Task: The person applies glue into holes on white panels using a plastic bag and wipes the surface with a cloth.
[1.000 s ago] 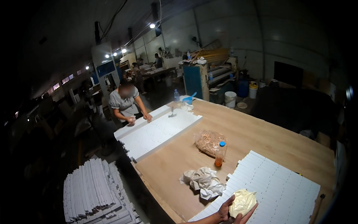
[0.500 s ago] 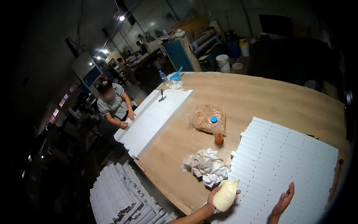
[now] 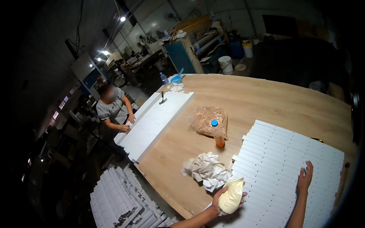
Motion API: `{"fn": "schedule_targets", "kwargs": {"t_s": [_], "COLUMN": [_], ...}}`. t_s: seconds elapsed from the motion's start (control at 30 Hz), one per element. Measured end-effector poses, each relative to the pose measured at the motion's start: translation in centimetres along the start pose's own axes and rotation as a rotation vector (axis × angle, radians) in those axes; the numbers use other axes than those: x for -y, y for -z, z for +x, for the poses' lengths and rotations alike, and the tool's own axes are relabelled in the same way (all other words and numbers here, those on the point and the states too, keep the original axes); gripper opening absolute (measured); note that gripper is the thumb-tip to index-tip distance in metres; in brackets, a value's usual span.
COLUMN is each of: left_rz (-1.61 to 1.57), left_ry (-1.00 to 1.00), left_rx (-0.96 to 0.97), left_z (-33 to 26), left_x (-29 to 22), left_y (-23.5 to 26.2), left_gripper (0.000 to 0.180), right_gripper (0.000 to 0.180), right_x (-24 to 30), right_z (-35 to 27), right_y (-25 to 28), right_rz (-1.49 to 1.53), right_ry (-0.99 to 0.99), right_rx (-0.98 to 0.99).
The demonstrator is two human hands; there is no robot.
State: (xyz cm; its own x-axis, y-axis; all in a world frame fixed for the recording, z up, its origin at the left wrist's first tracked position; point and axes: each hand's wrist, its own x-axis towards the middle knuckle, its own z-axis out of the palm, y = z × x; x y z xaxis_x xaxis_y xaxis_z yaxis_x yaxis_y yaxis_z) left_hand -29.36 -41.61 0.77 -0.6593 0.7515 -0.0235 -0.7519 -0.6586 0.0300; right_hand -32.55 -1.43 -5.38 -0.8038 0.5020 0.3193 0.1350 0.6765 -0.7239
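Note:
My left hand (image 3: 218,198) is wrapped round a plump clear bag of pale yellow paste (image 3: 231,195), above the near left corner of the laid-out white boards. The boards (image 3: 281,167) lie side by side, with rows of small dark holes across them. Over their right part, my right hand (image 3: 305,178) is open and holds nothing, its fingers stretched toward the far side. Just beyond the bag, crumpled white and greyish cloths (image 3: 208,171) lie on the wooden tabletop (image 3: 243,91). Whether my right hand touches the boards, I cannot tell.
Behind the cloths are a bottle of orange liquid (image 3: 218,136) with a blue cap and a bag of wooden dowels (image 3: 207,118). A hammer (image 3: 163,98) rests on white boards (image 3: 152,125) where a co-worker (image 3: 113,106) works. Stacked white pieces (image 3: 121,199) stand lower left.
My right hand has moved farther over the boards, away from me, and its fingers now point up the picture. My left hand keeps hold of the bag, almost in place.

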Motion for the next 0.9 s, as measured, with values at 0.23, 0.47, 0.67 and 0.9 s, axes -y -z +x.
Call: {"fn": "schedule_targets", "kwargs": {"t_s": [0.23,0.47,0.67,0.9], "left_rz": [0.030,0.077,0.135,0.284], "left_ry": [-0.082,-0.121,-0.166,-0.284], "left_rx": [0.050,-0.019,0.100,-0.092], "left_z": [-1.1,-1.6,-1.5,-0.9], "left_x": [-0.1,-1.5,-2.3,-2.6], "left_y": [-2.1,0.2,-0.9,0.0], "left_gripper": [0.080,0.080,0.087,0.085], "right_gripper": [0.033,0.031,0.028,0.027], "right_x": [1.1,1.0,1.0,-0.7], "right_z": [-1.2,-2.1,-2.7,-3.8], "right_y": [0.3,0.1,0.3,0.6], "right_rz": [-0.080,0.007,0.005,-0.168], "right_ry": [0.025,0.050,0.098,0.021], "right_rx": [0.015,-0.008,-0.018,-0.017]}}
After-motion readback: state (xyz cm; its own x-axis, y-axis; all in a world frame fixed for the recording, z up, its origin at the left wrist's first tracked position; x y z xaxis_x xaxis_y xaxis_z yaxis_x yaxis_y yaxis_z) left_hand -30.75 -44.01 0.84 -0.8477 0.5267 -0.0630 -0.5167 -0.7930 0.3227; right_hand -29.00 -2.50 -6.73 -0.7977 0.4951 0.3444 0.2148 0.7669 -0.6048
